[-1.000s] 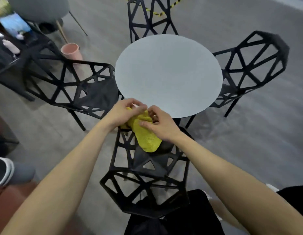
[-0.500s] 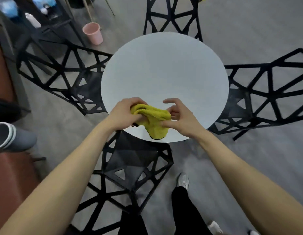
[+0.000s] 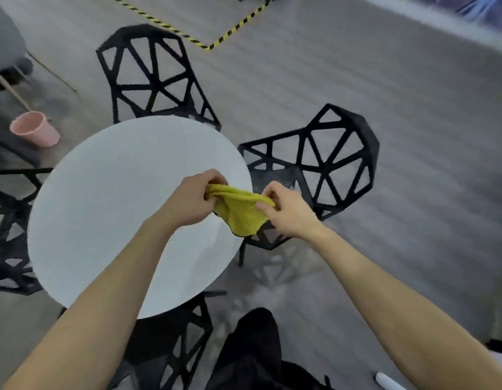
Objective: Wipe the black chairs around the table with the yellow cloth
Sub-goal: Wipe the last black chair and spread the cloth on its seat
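Note:
The yellow cloth hangs bunched between both hands above the right edge of the round white table. My left hand grips its left end and my right hand pinches its right end. A black lattice chair stands just beyond my right hand, at the table's right. Another black chair stands at the far side. A third black chair is at the left edge, partly cut off. A fourth black chair sits under the table's near edge, partly hidden by my left arm.
A pink bucket stands on the grey floor at the left, beside a stick. Yellow-black tape runs across the floor at the back. My dark trouser leg shows at the bottom. Grey furniture is at the top left.
The view has swung right: the table now lies to the left and the right chair is ahead. Both hands carried the cloth from the table's near edge to its right edge and stretched it apart.

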Tool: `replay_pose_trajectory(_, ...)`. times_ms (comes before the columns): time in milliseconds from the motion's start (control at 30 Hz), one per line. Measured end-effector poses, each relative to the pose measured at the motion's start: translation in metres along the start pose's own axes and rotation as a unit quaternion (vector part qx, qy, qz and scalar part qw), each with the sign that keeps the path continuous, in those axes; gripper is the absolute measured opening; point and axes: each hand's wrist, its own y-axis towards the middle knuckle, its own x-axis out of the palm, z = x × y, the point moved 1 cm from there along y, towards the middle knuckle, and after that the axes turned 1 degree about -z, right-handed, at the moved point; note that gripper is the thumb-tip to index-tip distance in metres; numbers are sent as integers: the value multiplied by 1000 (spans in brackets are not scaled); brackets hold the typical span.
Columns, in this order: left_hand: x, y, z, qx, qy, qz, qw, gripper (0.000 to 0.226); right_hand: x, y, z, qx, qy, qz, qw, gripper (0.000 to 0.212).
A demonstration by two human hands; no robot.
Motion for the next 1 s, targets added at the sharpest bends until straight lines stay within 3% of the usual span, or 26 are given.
replay_pose_trajectory(67,14,44,23,24,-1,-20,1000,32,-25,2,22,17,0,37,999,9)
replay_pose_trajectory(200,51,142,85,136,40,-42,989,24,-86,15,58,79,12,115,990,37)
replay_pose_trajectory(300,92,228,143,215,44,-92,971,16,-125,43,93,144,-3,135,980,27)
replay_pose_trajectory(367,126,281,176,239,20,-122,963,21,-150,68,129,185,-10,170,968,38)
replay_pose_trajectory(467,177,351,190,170,-35,-154,973,30,-185,101,198,263,-2,226,938,33)
replay_pose_trajectory(533,211,391,178,102,-1,-174,979,30,-200,112,245,327,-3,245,913,26)
replay_pose_trajectory(633,258,437,153,23,50,-201,978,35,-204,118,298,409,38,291,864,34)
replay_pose_trajectory(767,310,484,132,-67,54,-187,979,48,-201,122,321,456,87,328,823,33)
replay_pose_trajectory(867,339,509,133,-69,78,-172,980,55,-194,118,322,449,57,420,787,54)
replay_pose_trajectory(933,356,519,135,-58,93,-154,982,48,-183,119,317,396,28,412,820,50)
replay_pose_trajectory(1000,366,520,136,-63,105,-129,984,45,-169,128,309,341,36,313,885,58)
